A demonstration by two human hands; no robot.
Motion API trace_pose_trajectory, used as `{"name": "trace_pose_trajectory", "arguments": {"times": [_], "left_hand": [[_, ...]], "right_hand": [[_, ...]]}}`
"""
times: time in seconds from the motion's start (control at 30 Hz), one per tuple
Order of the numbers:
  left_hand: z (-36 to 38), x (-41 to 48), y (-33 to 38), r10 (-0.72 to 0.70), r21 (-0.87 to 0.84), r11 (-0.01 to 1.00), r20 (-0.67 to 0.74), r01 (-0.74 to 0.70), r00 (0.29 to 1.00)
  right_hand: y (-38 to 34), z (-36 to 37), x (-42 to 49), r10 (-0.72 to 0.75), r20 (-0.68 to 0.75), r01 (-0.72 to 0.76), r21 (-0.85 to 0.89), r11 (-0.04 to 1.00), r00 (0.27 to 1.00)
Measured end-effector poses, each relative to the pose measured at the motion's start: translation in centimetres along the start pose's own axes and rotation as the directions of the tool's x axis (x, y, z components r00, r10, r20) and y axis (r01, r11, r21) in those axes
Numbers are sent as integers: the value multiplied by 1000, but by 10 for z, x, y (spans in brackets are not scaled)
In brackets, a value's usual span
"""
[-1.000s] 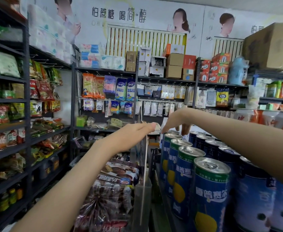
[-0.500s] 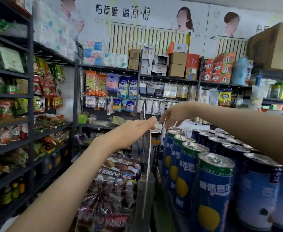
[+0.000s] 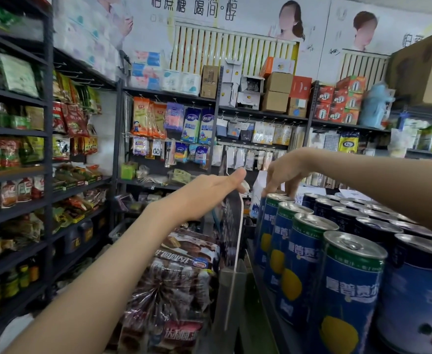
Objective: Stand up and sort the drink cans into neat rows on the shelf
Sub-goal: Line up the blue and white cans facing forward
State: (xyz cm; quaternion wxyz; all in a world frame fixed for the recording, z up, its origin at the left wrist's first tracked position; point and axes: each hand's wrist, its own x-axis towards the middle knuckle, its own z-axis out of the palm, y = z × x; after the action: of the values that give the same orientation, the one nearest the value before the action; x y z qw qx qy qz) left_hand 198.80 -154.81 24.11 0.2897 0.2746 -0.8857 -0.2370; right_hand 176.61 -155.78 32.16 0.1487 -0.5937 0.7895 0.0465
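metal lid under the right hand point(image 3: 285, 172): its fingers point(image 3: 270, 186) are bent downward, the tips set either side of the rim of the far can point(image 3: 277, 198), gripping it at the top. the palm is arched above the lid, clear of it. that can stands upright at the far end of the front row.

left hand point(image 3: 209, 194): fingers straight and together, thumb laid alongside, holding nothing. it lies level at the top edge of the clear divider point(image 3: 231, 231); whether skin meets the panel cannot be told from this angle.

front row point(image 3: 304, 254): blue cans with a green band and a yellow lemon print, standing upright in single file along the shelf edge point(image 3: 266, 310), each touching the next, labels facing out. the far can closes this file.

second and further rows: dark navy cans point(image 3: 342, 218), upright, packed close behind the front row, silver lids level. at the near right end, a paler blue can point(image 3: 419, 297) stands beside the nearest lemon can.

divider: upright, tilted slightly, marking the left end of the can section. on its other side, wrapped snack packs point(image 3: 174, 290) lie stacked in shiny film.

surroundings: dark metal racking point(image 3: 46, 175) on the left carries bottles and bagged goods. the back wall rack holds cardboard cartons point(image 3: 277, 92) on top and hanging packets below. a large brown box point(image 3: 424, 67) sits on the upper right shelf.
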Motion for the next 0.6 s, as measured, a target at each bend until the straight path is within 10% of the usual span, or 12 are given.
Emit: {"name": "trace_pose_trajectory", "arguments": {"times": [0.6], "left_hand": [[14, -23, 8, 46, -29, 998, -65, -48, 997]], "right_hand": [[-4, 11, -5, -21, -59, 24, 50, 998, 998]]}}
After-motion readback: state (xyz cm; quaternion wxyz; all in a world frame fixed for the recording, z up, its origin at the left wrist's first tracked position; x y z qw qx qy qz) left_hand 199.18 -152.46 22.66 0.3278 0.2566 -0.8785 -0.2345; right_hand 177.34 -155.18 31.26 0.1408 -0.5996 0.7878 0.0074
